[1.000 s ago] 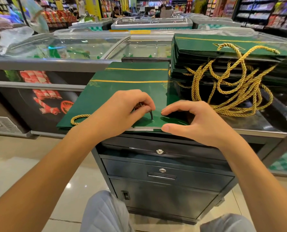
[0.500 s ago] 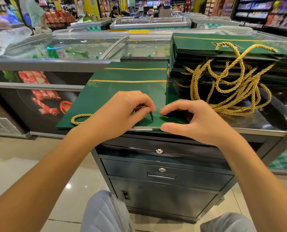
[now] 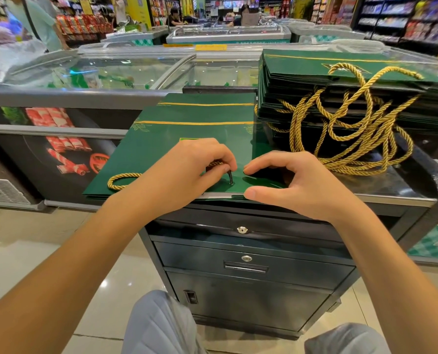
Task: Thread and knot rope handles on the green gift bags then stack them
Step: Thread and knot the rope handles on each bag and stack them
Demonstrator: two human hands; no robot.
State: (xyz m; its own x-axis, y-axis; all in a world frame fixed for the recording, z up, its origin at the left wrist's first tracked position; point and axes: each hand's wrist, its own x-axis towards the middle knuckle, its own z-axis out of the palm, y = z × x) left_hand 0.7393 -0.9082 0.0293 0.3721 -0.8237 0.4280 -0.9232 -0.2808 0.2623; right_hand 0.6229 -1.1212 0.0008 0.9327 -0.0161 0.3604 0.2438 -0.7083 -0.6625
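Left hand [image 3: 187, 172]: pinches twisted gold rope [image 3: 126, 175] on flat green bag [image 3: 187, 134].
Right hand [image 3: 297, 182]: pinches bag's near edge.
Bag stack [image 3: 315, 80]: right of bag.

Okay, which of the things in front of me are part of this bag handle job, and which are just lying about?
Job:
green gift bag under both hands
gold rope, its dark tip pinched by the left hand
right hand pinching the bag's near edge
stack of roped bags

Lying about:
drawer cabinet
glass-top freezers
clear plastic bag
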